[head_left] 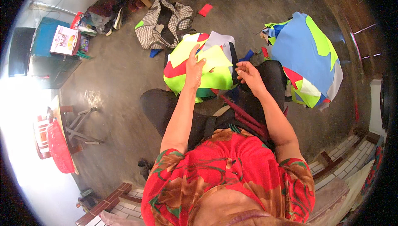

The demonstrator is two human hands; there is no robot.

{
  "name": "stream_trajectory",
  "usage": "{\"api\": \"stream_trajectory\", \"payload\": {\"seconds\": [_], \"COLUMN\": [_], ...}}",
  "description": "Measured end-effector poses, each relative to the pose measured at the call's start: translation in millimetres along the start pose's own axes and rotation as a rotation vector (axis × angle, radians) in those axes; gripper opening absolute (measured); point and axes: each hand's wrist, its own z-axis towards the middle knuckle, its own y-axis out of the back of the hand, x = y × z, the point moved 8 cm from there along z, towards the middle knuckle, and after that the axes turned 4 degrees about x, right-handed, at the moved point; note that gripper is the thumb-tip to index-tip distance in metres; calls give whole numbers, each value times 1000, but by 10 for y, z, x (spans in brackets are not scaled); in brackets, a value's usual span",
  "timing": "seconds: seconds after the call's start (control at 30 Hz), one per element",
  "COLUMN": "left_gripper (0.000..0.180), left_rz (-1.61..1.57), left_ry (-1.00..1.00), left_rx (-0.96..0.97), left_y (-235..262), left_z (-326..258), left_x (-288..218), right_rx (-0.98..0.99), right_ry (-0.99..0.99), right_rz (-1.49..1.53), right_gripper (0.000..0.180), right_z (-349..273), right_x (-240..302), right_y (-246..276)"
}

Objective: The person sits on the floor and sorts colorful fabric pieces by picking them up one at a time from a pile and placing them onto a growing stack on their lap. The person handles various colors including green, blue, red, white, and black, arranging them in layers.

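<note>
I sit over a concrete floor with a pile of cut fabric pieces (215, 74) on my lap, neon yellow-green, red and white. My left hand (193, 66) lies flat on top of the neon piece, fingers spread and pressing it. My right hand (248, 76) hovers just right of the pile, fingers curled loosely over dark cloth on my knee; whether it pinches anything I cannot tell. A red strap (244, 116) runs across my lap.
A second heap of blue, neon and white fabric (306, 56) lies on the floor to the right. A checked bag (163, 23) sits ahead, with shoes and scraps beyond. A folded metal stand (81, 126) and a red basket (58, 147) are at left.
</note>
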Motion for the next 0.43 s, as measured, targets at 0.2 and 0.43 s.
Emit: {"api": "stream_trajectory", "payload": {"seconds": [0.2,0.43], "left_gripper": [56,62], "left_rz": [-202,536], "left_ry": [-146,282], "left_rx": [6,-64], "left_y": [-64,344], "left_z": [573,744], "left_x": [-474,559], "right_rx": [54,102], "right_ry": [-15,-6], "right_rz": [-13,19], "right_gripper": [22,23], "right_z": [-4,37], "right_x": [15,-13], "right_y": [-50,-63]}}
